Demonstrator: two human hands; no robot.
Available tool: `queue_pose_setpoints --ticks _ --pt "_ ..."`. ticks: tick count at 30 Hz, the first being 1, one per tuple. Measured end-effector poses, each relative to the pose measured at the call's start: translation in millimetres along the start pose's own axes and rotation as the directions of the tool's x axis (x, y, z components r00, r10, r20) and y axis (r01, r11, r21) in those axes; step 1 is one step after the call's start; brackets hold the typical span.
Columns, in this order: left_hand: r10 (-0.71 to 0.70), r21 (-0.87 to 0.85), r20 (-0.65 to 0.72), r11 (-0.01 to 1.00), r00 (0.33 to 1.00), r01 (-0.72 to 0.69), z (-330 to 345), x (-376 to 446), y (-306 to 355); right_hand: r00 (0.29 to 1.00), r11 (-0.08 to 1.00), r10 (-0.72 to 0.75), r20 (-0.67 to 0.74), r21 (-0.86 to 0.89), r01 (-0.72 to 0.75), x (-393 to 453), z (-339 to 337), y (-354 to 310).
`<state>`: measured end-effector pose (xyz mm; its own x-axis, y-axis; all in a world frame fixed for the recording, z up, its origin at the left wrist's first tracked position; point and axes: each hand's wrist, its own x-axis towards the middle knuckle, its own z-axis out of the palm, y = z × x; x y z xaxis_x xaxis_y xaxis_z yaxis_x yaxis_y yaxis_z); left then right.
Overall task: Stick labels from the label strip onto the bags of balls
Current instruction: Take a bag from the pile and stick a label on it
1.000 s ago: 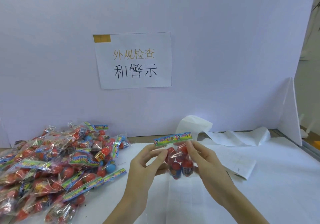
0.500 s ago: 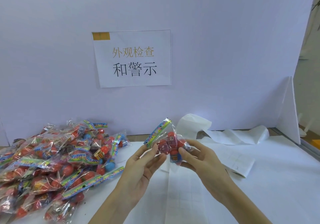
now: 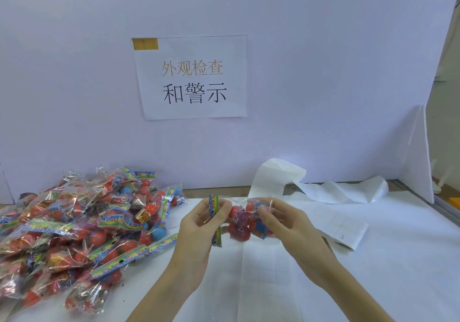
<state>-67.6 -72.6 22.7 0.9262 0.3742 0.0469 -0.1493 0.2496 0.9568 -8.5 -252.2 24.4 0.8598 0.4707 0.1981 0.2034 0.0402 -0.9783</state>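
Held above the counter [image 3: 373,259] at lower centre of the frame: one bag of balls [image 3: 242,222], turned sideways, long axis running left to right, colourful header card [image 3: 214,219] standing on edge at the left end. Left hand [image 3: 199,232] curled, thumb and fingertips pinching that header; right hand [image 3: 286,227] curled too, fingers pinching the clear film at the bag's right end. Small white printed patch visible on the film between the hands, too small to read, perhaps a label already on. Directly below the bag, running down to the lower edge: the label strip [image 3: 263,272], flat on the counter, long axis toward the viewer, nearer the right hand. Probably the right hand's job to reach down for a label, with nothing between. Left of frame: a heap of bags [image 3: 74,227], well apart from the held one. Upper right of the hands: loose crumpled backing paper [image 3: 336,192]. On the wall behind: a printed sign [image 3: 191,78].
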Motion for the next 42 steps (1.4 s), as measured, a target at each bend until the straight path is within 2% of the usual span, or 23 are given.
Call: queue_pose_setpoints --ticks 6,11,13,15,17,19,21,22,24,27,30,32,34,36,40,42 --pt "0.031 0.015 -0.006 0.999 1.0 -0.031 0 -1 4 0.995 0.998 -0.046 -0.085 -0.039 0.043 -1 1 -1" --pt "-0.006 -0.174 0.07 0.985 0.998 0.018 0 2 8 0.993 0.998 -0.051 -0.104 0.024 0.054 1 -2 -3" --pt "-0.01 -0.221 0.058 0.975 0.998 0.023 0 3 6 0.994 0.998 -0.048 -0.093 0.042 0.053 1 -1 -3" --pt "0.023 -0.082 -0.003 0.996 1.0 -0.023 -1 4 3 0.992 0.997 -0.06 -0.112 0.033 0.064 1 -1 -3" --pt "0.11 0.171 -0.036 0.98 0.993 -0.102 -3 4 1 0.985 0.997 -0.079 -0.152 0.0 0.08 2 -1 -1" --pt "0.13 0.27 0.05 0.953 0.99 -0.139 -4 3 0 0.98 0.997 -0.077 -0.183 -0.014 0.075 2 -1 1" --pt "0.071 0.267 0.153 0.957 0.986 -0.11 -1 0 -2 0.981 0.998 -0.061 -0.186 0.003 0.062 2 0 3" --pt "0.055 0.265 0.163 0.959 0.985 -0.097 1 -1 -4 0.982 0.998 -0.056 -0.182 0.009 0.059 2 0 4" --pt "0.047 0.217 0.123 0.973 0.991 -0.073 3 -2 -5 0.989 0.998 -0.038 -0.146 0.039 0.044 2 -1 2" --pt "-0.002 0.042 0.061 0.999 0.998 -0.001 -1 2 -5 0.999 0.991 -0.004 -0.049 0.133 0.01 1 -3 -2" --pt "-0.088 -0.109 0.069 0.989 0.994 0.096 -5 5 -2 0.998 0.983 0.03 -0.062 0.183 -0.019 2 -4 -2" --pt "-0.127 -0.091 0.141 0.986 0.982 0.141 -5 6 -2 0.993 0.974 0.056 -0.099 0.223 -0.033 2 -4 0" --pt "-0.081 0.044 0.176 0.996 0.981 0.074 -7 7 -5 0.99 0.967 0.075 -0.122 0.253 -0.042 2 -5 -1" --pt "-0.022 0.124 0.196 0.992 0.98 -0.002 -9 8 -5 0.99 0.975 0.062 -0.128 0.221 -0.032 2 -6 -3" --pt "0.023 0.152 0.26 0.986 0.965 -0.064 -6 4 -1 0.997 0.999 0.027 -0.072 0.041 -0.024 1 -6 -2" --pt "0.063 0.187 0.218 0.977 0.974 -0.105 -2 1 -3 1.0 0.999 0.006 -0.027 -0.046 -0.007 -1 -3 -1"
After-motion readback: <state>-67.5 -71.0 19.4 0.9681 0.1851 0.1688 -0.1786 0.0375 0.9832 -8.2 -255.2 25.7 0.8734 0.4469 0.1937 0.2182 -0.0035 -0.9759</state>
